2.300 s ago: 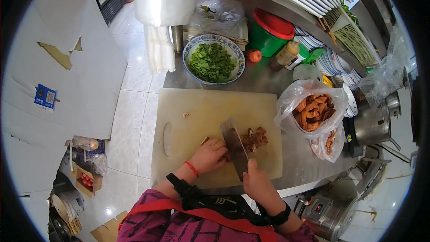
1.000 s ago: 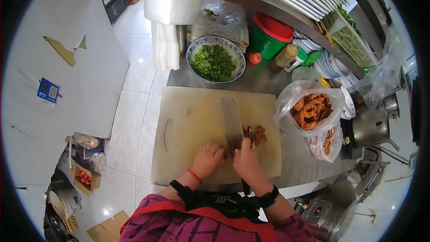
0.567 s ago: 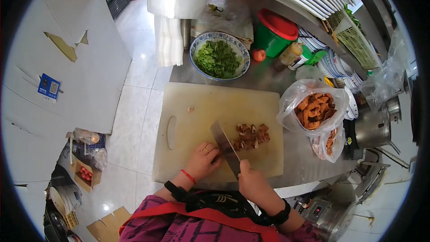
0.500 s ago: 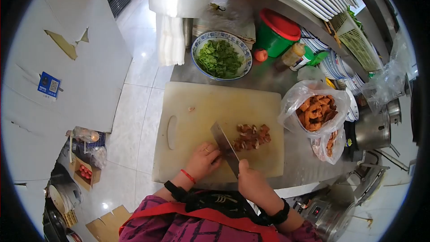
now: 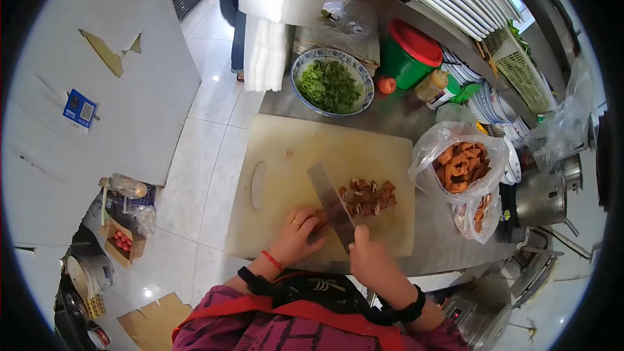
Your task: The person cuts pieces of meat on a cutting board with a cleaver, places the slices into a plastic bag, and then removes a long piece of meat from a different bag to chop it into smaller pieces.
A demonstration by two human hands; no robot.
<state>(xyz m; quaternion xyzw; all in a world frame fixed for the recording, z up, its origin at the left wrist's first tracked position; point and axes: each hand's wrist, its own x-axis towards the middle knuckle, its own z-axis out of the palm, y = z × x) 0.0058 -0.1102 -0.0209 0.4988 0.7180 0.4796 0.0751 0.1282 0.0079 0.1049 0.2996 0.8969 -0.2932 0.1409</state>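
Note:
My right hand is wrapped round the handle of a wide cleaver, whose blade stands tilted over the cutting board. Left of the blade, my left hand has its fingers curled down on a brown strip of meat, partly hidden by the fingers and blade. Chopped meat pieces lie in a small group on the blade's right side. One tiny scrap rests near the board's handle slot.
Behind the board stands a patterned bowl of chopped greens. A green bucket with a red lid is farther back. To the right sits a plastic bag of brown fried pieces, near a metal pot. A person's legs show at the top.
The view has shifted slightly, so the scene sits a little farther right. The meat strip under my left fingers now shows beside the blade. A person's legs have appeared at the top.

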